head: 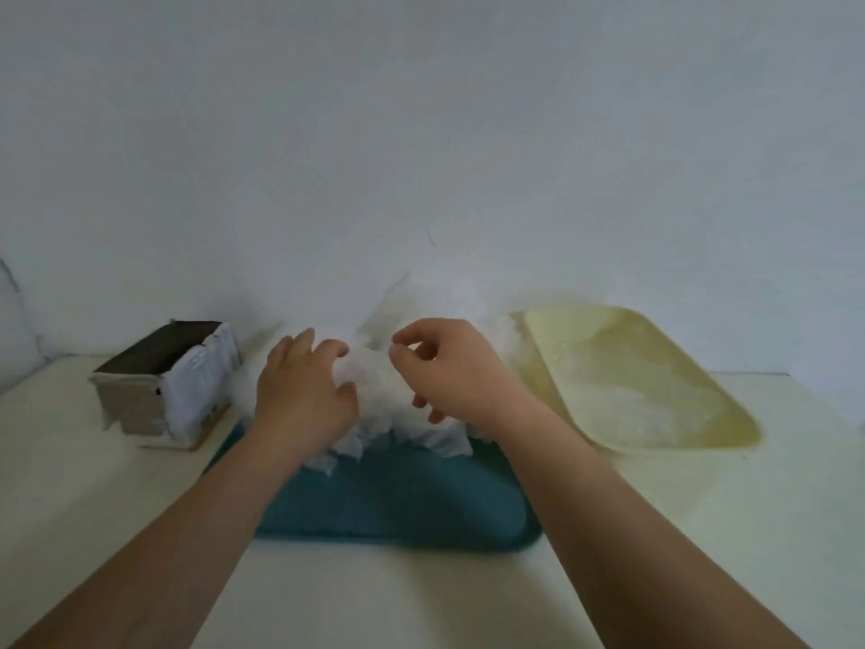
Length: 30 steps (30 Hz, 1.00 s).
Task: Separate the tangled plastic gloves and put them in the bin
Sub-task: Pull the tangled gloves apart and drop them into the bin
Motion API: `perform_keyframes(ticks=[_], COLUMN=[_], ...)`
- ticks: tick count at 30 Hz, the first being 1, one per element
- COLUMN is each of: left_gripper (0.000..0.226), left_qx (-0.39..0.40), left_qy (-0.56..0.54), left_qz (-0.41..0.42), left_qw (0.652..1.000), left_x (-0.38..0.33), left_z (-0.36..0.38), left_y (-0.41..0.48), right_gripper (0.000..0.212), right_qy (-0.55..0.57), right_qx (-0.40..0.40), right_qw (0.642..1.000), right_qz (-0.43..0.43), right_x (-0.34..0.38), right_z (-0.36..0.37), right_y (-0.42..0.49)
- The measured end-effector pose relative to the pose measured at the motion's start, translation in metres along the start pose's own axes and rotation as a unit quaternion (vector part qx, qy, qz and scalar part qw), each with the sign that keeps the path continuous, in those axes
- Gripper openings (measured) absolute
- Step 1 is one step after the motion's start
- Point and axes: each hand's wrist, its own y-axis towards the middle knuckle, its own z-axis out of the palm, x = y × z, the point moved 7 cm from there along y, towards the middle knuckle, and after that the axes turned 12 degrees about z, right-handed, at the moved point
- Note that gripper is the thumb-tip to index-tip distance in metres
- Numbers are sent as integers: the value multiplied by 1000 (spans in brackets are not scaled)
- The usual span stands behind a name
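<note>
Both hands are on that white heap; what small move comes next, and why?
Probably draw the right hand up and rightward: its fingers pinch a piece of the glove heap while the left hand holds it down, so one glove should peel free.

One teal tray point(398, 508). On it: one glove heap point(379, 381). Over it, two: left hand point(304, 395), right hand point(449, 367). Right of it: one yellow tray point(655, 391). Left: one box point(154, 381).
</note>
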Motion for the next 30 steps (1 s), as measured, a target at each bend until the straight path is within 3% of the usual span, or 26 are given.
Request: perform_keyframes(ticks=[3, 9, 12, 15, 17, 21, 23, 26, 28, 30], left_gripper=[49, 16, 17, 24, 30, 26, 22, 17, 15, 15], left_qx=[57, -57, -93, -180, -224, -321, -324, -287, -242, -204], left_qy=[-15, -74, -111, -105, -64, -5, 5, -8, -16, -49], left_qz=[-23, 23, 28, 60, 103, 246, 310, 382, 413, 441], left_qw=[998, 995, 989, 976, 967, 915, 894, 879, 878, 873], left_x=[29, 32, 41, 44, 37, 2, -16, -38, -49, -55], left_z=[20, -1, -10, -30, -45, -72, -72, -62, -50, -42], left_y=[-7, -6, -3, -3, -6, -26, -35, -44, -46, -48], right_gripper=[46, 64, 56, 38, 28, 23, 40, 84, 81, 54], right_qy=[-6, -68, -74, 44, 131, 113, 110, 164, 234, 291], right_qx=[17, -11, -24, -67, -116, -210, -150, 58, 168, 188], right_qw=[999, 995, 996, 997, 984, 962, 974, 984, 958, 938], right_qz=[44, 70, 49, 18, -12, -130, -130, -32, 5, 12], right_x=[-22, -45, -44, -33, -19, 19, 27, 12, 3, -2], right_z=[30, 49, 56, 48, 35, 9, 7, 22, 33, 36], right_y=[20, 48, 49, 42, 33, 5, 0, 11, 13, 16])
